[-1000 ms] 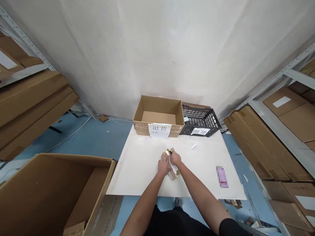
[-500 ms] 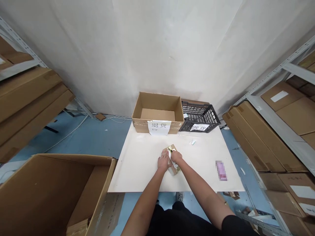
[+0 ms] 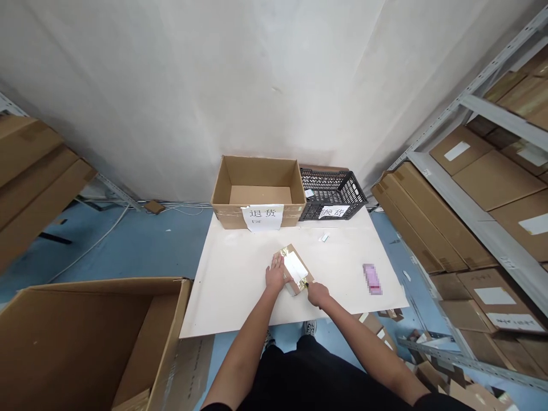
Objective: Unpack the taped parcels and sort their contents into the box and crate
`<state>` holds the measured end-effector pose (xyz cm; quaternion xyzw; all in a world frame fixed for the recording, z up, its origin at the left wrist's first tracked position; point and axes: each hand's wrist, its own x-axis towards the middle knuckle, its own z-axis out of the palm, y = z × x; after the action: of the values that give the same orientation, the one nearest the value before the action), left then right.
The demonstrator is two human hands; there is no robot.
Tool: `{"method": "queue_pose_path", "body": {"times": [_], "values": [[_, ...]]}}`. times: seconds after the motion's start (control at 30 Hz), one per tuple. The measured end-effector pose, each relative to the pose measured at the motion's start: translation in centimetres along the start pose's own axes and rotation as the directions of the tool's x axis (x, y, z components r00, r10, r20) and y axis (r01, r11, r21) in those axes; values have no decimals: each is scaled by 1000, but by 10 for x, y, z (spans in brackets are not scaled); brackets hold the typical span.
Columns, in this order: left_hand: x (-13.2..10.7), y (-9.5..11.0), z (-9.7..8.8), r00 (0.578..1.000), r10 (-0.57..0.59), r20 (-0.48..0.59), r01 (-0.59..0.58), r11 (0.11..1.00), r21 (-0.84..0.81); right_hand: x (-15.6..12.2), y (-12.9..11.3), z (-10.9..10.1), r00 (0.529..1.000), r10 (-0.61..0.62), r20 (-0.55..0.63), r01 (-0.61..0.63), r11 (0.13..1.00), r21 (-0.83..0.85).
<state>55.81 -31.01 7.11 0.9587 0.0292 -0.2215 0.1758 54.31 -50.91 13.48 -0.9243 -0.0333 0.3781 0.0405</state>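
Observation:
A small cardboard box (image 3: 296, 266) with a white label and shiny tape lies slantwise on the white table (image 3: 231, 291). My left hand (image 3: 275, 275) rests on its left side, fingers spread, holding it down. At the box's near right corner, my right hand (image 3: 318, 294) is closed around a box cutter (image 3: 307, 285). Only the cutter's small dark tip shows, against the taped end of the box; the rest is hidden in my fist.
A large open carton (image 3: 220, 216) with a paper sign and a black plastic crate (image 3: 354, 208) stand at the table's back. A blurred pink item (image 3: 372, 279) lies right, a small packet (image 3: 325, 237) behind the box. A big open carton (image 3: 98, 285) stands left; loaded shelves (image 3: 475, 114) right.
My right hand has moved with the cutter from the far part of the box to its near right corner, uncovering the label. The view has shifted to the right.

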Motion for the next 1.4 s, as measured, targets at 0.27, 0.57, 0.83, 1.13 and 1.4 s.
{"method": "queue_pose_path", "body": {"times": [0.27,0.57,0.83,1.13,1.4], "values": [[-2,15,14,990,-40,-136,47,998,45,-16,79,21,967,70,-244,-31,986,161],[-16,111,71,952,-212,-222,246,959,138,80,77,-32,939,196,-283,-80,923,376],[-8,121,46,967,-204,-155,233,951,205,99,115,-48,968,93,-232,40,859,510],[2,98,26,993,-15,-115,38,980,197,76,160,-5,997,-45,-65,79,640,765],[9,99,31,994,-34,-105,58,970,237,72,153,-16,998,-63,6,33,608,794]]}}
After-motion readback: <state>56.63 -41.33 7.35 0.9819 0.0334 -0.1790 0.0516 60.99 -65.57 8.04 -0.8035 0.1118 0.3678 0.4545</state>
